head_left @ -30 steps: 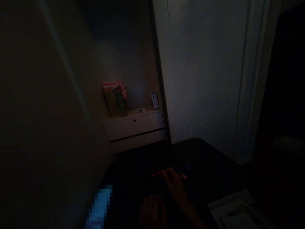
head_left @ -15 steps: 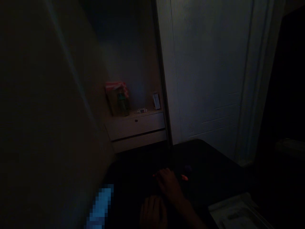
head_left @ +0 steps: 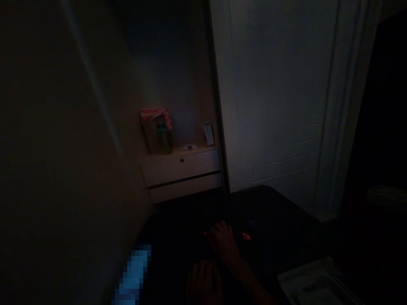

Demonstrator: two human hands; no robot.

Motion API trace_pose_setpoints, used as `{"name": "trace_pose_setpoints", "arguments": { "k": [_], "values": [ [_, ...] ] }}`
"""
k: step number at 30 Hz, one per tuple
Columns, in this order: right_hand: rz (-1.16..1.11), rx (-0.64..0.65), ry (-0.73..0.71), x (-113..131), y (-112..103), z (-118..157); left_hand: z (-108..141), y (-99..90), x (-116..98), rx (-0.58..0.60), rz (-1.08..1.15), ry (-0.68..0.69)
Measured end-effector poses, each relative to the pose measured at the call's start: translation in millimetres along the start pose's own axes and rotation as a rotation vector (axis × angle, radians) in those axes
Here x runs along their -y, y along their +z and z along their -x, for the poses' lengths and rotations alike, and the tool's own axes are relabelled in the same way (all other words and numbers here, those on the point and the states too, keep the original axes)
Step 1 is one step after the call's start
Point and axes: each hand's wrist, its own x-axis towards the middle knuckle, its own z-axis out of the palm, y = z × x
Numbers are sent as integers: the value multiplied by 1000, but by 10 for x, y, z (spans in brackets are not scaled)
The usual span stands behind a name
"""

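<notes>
The scene is very dark. My right hand (head_left: 224, 242) is palm down on the black table (head_left: 270, 207), its fingers bent and close together. A tiny red piece (head_left: 205, 233) shows at its thumb side; what lies under the fingers is hidden. To the right of this hand are a small orange lump (head_left: 246, 236) and a dark purple lump (head_left: 251, 224). Nearer to me, my left hand (head_left: 204, 281) rests with its fingers stretched out flat, and nothing shows in it.
A pale, tray-like thing (head_left: 318, 281) sits at the lower right. Behind the table, a drawer unit (head_left: 184, 169) carries a green-capped bottle (head_left: 164, 140) and a box with red-and-white cloth (head_left: 154, 113). A white door-like panel (head_left: 273, 93) stands at the back right.
My right hand has shifted very slightly, with its fingers a touch further forward. My left hand and the lumps stay where they were.
</notes>
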Motion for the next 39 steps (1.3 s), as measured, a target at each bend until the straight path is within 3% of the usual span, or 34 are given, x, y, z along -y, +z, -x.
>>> {"name": "trace_pose_setpoints", "arguments": {
  "k": [17,27,32,36,39],
  "values": [
    [-42,-34,22,-31,30,20,-48,-40,0,2,-19,53],
    [-102,-54,13,-46,36,30,-17,-16,-32,7,-14,7],
    [-269,-144,23,-25,-35,110,-22,-17,0,-21,17,-1],
    [-448,-212,-10,-14,-87,191,-64,-33,64,-42,189,-16],
    [-605,-257,0,2,-66,236,-103,-52,123,-41,339,-179]
  ]
}}
